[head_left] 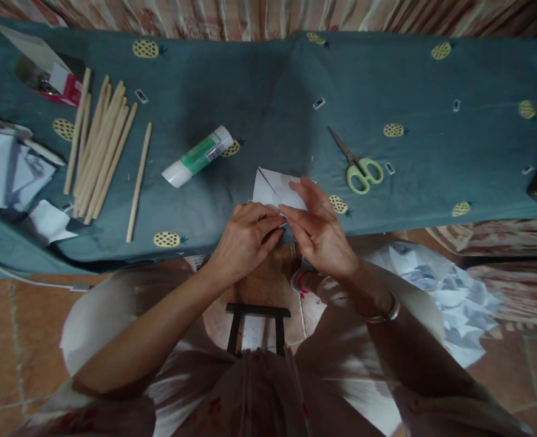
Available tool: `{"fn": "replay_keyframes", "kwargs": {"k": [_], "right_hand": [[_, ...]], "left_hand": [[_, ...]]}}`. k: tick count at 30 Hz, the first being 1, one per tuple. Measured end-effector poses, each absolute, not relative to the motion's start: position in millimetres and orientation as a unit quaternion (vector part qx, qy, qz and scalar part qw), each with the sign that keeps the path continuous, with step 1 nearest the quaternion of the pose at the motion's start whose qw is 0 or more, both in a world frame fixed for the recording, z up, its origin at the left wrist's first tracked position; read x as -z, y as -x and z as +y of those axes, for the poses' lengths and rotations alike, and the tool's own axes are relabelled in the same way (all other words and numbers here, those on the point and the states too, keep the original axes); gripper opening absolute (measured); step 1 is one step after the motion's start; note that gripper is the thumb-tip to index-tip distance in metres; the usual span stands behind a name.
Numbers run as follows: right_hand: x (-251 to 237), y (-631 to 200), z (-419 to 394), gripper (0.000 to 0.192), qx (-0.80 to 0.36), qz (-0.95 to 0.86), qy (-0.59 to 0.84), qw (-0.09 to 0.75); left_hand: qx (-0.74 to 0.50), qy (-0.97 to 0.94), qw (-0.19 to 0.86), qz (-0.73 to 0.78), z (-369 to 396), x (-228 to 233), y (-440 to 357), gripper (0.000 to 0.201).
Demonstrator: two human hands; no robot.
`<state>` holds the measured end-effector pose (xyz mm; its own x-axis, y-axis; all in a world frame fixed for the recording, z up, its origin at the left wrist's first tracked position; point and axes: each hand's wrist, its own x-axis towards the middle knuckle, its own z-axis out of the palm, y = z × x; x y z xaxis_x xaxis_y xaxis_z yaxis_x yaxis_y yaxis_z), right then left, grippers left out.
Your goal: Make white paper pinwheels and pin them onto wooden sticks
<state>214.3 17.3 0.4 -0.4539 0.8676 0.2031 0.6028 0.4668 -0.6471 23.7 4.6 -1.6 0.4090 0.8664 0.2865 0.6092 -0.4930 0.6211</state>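
Note:
A folded piece of white paper lies at the near edge of a table covered in a teal cloth. My left hand pinches its near corner with curled fingers. Pressing on the same paper from the right is my right hand, fingers laid flat over the fold. Both hands meet at the paper's lower edge. A bracelet sits on my right wrist.
Green-handled scissors lie right of the paper, a glue stick to its left. Several wooden sticks lie at the left, beside paper scraps and a small box. Crumpled paper lies on the tiled floor at right.

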Motion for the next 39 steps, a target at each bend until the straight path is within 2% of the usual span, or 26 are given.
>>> {"fn": "replay_keyframes", "kwargs": {"k": [7,12,18,22,29,34,36,39], "right_hand": [[-7.9,-219.0,21.0,0.032,-0.292,-0.79,0.458,0.284],[-10.2,-226.1,32.0,0.039,-0.261,-0.764,0.509,0.298],[-15.6,-226.5,31.9,0.034,-0.261,-0.756,0.517,0.305],[-19.4,-224.4,29.3,0.028,-0.264,-0.765,0.504,0.301],[-17.9,-222.2,29.2,0.023,-0.236,-0.789,0.488,0.29],[-17.7,-223.0,28.8,0.021,-0.242,-0.786,0.488,0.292],[-17.9,-225.7,29.6,0.023,-0.272,-0.78,0.485,0.287],[-18.8,-231.4,31.7,0.038,-0.336,-0.771,0.471,0.265]], "left_hand": [[-0.277,-0.83,0.178,0.45,4.8,-0.6,-23.3,0.016],[-0.267,-0.847,0.145,0.436,6.0,-2.6,-21.4,0.017],[-0.28,-0.843,0.049,0.457,24.0,-1.8,4.4,0.015],[-0.295,-0.833,0.066,0.464,26.5,-5.4,9.8,0.016],[-0.223,-0.875,0.063,0.424,14.7,-8.2,-12.8,0.016],[-0.233,-0.88,0.059,0.41,14.7,-8.3,-16.7,0.015],[-0.234,-0.881,0.048,0.408,14.4,-8.2,-16.5,0.015],[-0.225,-0.879,0.036,0.419,13.3,-8.2,-15.4,0.017]]}}
